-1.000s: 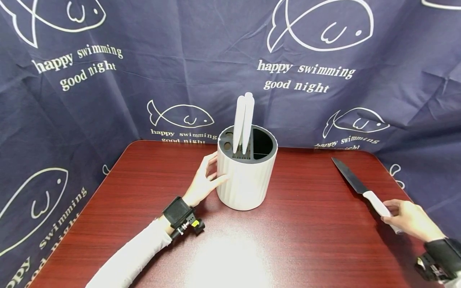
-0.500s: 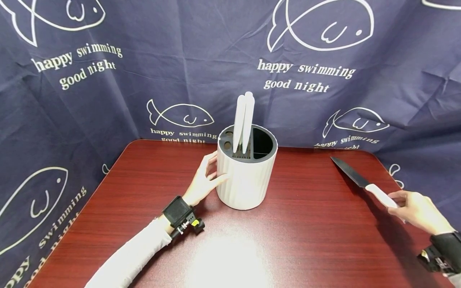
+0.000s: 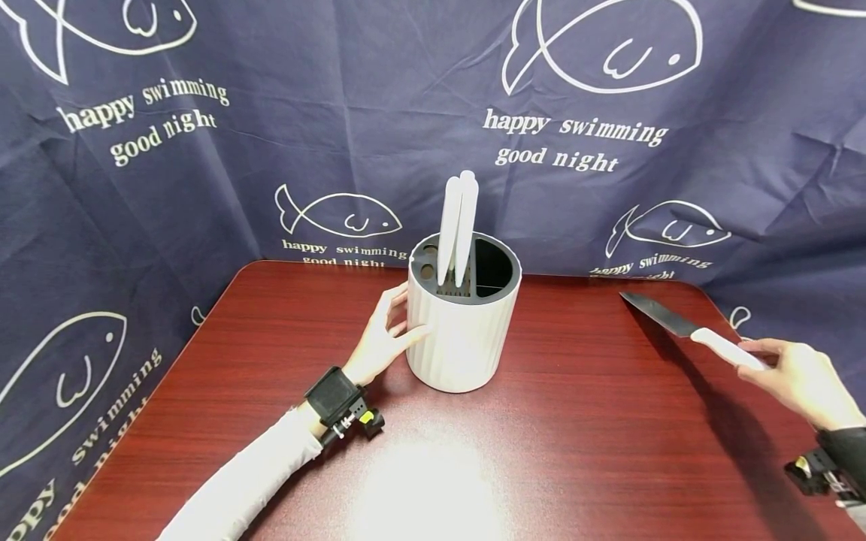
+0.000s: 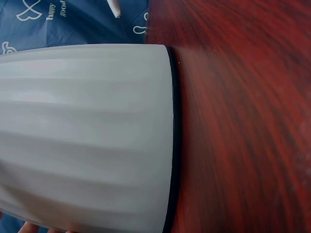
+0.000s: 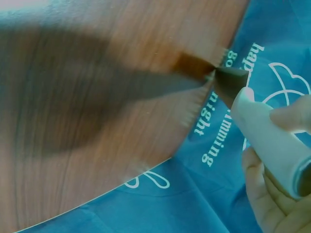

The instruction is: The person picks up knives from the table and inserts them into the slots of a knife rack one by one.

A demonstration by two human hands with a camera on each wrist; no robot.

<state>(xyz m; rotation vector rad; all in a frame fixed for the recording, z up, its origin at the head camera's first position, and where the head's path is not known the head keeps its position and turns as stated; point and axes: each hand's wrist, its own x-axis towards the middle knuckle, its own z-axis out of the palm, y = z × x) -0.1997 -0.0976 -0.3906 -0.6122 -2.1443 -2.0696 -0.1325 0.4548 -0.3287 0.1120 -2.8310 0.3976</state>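
A white ribbed knife block point(image 3: 460, 349) with a dark top stands upright on the table; its pale side fills much of the left wrist view. Two white-handled knives point(image 3: 449, 225) stand in its slots, blades hidden inside. My left hand point(image 3: 373, 347) holds the block's left side, thumb across the front and fingers farther back. On the right, my right hand point(image 3: 801, 377) grips the white handle of a kitchen knife point(image 3: 725, 348) with a dark blade. The handle is raised over the table and the blade slopes away toward the back; the right wrist view shows the handle point(image 5: 265, 128) between thumb and fingers.
The reddish-brown wooden table point(image 3: 575, 451) reaches back to a dark blue curtain point(image 3: 379, 98) with white fish drawings and lettering. Beside the knives, the block's top has round holes and a large half-round opening point(image 3: 492, 267) on the right. The knife casts a long shadow.
My right hand has lifted the kitchen knife's handle up and slightly to the right, and its shadow has spread over the table. The left hand and the block stay in place.
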